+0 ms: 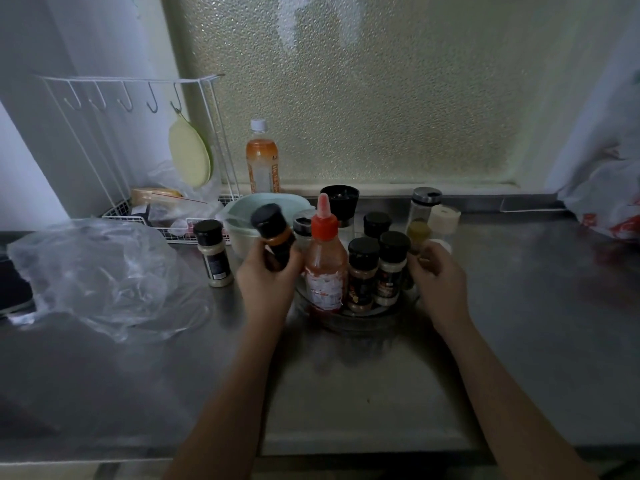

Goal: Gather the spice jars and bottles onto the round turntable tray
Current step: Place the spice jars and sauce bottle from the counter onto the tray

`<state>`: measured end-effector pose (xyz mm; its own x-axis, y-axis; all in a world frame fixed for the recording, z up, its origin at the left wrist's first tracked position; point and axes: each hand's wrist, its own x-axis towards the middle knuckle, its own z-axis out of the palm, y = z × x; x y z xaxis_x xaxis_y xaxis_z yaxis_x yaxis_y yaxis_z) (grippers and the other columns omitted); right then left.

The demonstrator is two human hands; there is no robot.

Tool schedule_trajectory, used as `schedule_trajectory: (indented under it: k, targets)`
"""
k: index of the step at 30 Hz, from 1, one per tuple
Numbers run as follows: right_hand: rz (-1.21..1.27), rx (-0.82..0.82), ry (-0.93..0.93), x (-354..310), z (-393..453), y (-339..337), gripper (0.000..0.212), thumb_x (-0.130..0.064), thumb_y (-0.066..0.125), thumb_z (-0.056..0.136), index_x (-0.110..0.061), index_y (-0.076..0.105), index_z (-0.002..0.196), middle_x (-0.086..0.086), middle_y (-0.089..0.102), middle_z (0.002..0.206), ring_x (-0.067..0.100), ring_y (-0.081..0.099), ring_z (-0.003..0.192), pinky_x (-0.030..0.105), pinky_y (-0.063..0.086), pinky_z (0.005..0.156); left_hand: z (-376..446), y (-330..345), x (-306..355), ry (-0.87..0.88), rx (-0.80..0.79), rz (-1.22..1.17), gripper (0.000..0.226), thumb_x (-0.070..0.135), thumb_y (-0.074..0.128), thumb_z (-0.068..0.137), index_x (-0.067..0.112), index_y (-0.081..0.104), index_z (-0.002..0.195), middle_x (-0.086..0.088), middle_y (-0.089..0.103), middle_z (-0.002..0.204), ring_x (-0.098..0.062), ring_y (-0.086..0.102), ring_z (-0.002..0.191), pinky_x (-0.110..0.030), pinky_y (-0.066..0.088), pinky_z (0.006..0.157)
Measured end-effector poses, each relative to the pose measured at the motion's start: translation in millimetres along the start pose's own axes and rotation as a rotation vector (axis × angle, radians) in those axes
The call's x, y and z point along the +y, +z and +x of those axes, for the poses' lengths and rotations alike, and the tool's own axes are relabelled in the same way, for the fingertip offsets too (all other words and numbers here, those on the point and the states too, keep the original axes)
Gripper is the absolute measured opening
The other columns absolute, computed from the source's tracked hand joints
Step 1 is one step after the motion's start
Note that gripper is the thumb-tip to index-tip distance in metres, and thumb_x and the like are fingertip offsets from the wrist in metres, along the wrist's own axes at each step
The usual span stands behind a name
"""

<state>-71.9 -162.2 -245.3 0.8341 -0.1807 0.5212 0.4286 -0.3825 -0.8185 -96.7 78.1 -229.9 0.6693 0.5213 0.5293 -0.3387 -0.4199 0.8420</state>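
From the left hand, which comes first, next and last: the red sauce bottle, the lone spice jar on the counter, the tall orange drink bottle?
1. Red sauce bottle, right beside the left hand, on the tray.
2. Lone spice jar, off to the left on the counter.
3. Orange drink bottle, far back by the window.

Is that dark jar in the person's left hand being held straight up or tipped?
Tipped. The dark jar in the left hand leans with its black cap toward the upper left, unlike the upright red sauce bottle beside it.
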Motion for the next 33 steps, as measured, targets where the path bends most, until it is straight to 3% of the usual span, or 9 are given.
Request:
schedule_trajectory:
  k: [4, 9, 12, 15, 18, 20, 24, 28, 33]
  targets:
    - [0.001, 0.043, -0.003, -6.7, -3.0, -3.6, 0.008, -0.037, 0.062, 0.086, -0.034, 0.06, 0.093, -0.018, 0.067, 0.087, -0.011, 0.063, 0.082, 0.002, 0.043, 0.063, 0.4, 2.4, -1.7, -0.101, -0.152, -0.093, 0.02, 0.045, 0.065, 0.075, 0.026, 0.063, 0.08, -0.013, 0.064, 0.069, -0.012, 0.053, 0.061, -0.032, 0.046, 0.06]
    - [0.0, 0.089, -0.028, -12.6, -8.3, -7.5, 0.014, -0.045, 0.061, 0.084, -0.043, 0.058, 0.098, -0.02, 0.065, 0.079, -0.012, 0.062, 0.075, 0.002, 0.044, 0.062, 4.1, -1.0, -3.4, -0.134, -0.338, -0.123, 0.009, 0.031, 0.065, 0.08, 0.025, 0.068, 0.087, -0.023, 0.063, 0.095, -0.023, 0.057, 0.081, -0.045, 0.05, 0.077]
    - [-0.032, 0.124, -0.066, -13.8, -10.4, -8.6, 0.018, -0.047, 0.05, 0.088, -0.038, 0.059, 0.101, -0.022, 0.063, 0.08, -0.011, 0.061, 0.077, 0.002, 0.044, 0.062, 7.9, -2.5, -1.3, -0.184, -0.407, -0.137, 0.034, 0.029, 0.056, 0.072, 0.007, 0.068, 0.095, -0.025, 0.061, 0.105, -0.03, 0.058, 0.091, -0.044, 0.047, 0.086]
    - [-0.072, 0.143, -0.103, -12.6, -12.5, -10.5, 0.014, -0.038, 0.047, 0.092, -0.039, 0.057, 0.101, -0.022, 0.062, 0.079, -0.01, 0.061, 0.074, 0.004, 0.045, 0.06, 7.1, -1.2, -0.8, -0.218, -0.449, -0.201, 0.024, 0.022, 0.047, 0.072, 0.016, 0.068, 0.083, -0.019, 0.064, 0.096, -0.024, 0.055, 0.088, -0.036, 0.044, 0.08]
    - [-0.121, 0.138, -0.132, -12.1, -15.9, -12.0, 0.019, -0.04, 0.048, 0.09, -0.029, 0.061, 0.099, -0.008, 0.065, 0.077, -0.003, 0.063, 0.072, 0.007, 0.047, 0.059, 4.0, -1.6, -0.9, -0.161, -0.28, -0.127, 0.032, 0.021, 0.043, 0.076, 0.015, 0.071, 0.092, -0.013, 0.067, 0.099, -0.021, 0.059, 0.095, -0.038, 0.047, 0.088]
    - [-0.167, 0.157, -0.159, -13.7, -18.5, -11.0, 0.033, -0.046, 0.044, 0.089, -0.021, 0.064, 0.095, -0.005, 0.065, 0.075, -0.001, 0.061, 0.067, 0.007, 0.045, 0.056, 4.4, -6.1, -2.2, -0.038, -0.04, 0.049, 0.039, 0.019, 0.044, 0.081, 0.006, 0.065, 0.111, -0.017, 0.064, 0.107, -0.028, 0.057, 0.101, -0.039, 0.045, 0.09]
    - [-0.066, 0.292, -0.137, -19.4, -17.7, -12.3, 0.033, -0.043, 0.04, 0.091, -0.021, 0.064, 0.084, -0.005, 0.065, 0.068, 0.006, 0.061, 0.058, 0.021, 0.048, 0.053, 17.0, -14.7, -10.5, -0.012, 0.371, 0.307, 0.039, 0.008, 0.055, 0.077, 0.0, 0.053, 0.115, -0.026, 0.053, 0.111, -0.04, 0.048, 0.105, -0.049, 0.038, 0.091]
    - [-0.208, 0.447, 0.0, -14.4, 16.4, -26.1, 0.031, -0.039, 0.052, 0.087, -0.019, 0.054, 0.111, 0.002, 0.064, 0.106, 0.022, 0.062, 0.093, 0.038, 0.053, 0.074, 32.1, -20.4, -26.2, -0.125, 0.353, 0.391, 0.063, 0.014, 0.063, 0.072, -0.004, 0.041, 0.128, -0.029, 0.046, 0.124, -0.044, 0.041, 0.114, -0.047, 0.029, 0.098]
    - [-0.218, 0.154, 0.246, 11.6, 55.3, -32.6, 0.077, -0.039, 0.069, 0.08, -0.014, 0.03, 0.142, 0.011, 0.044, 0.144, 0.027, 0.044, 0.129, 0.044, 0.039, 0.104, 42.4, -21.0, -50.3, -0.251, 0.235, 0.289, 0.048, 0.022, 0.068, 0.079, -0.004, 0.047, 0.113, -0.031, 0.055, 0.115, -0.045, 0.051, 0.108, -0.048, 0.04, 0.086]
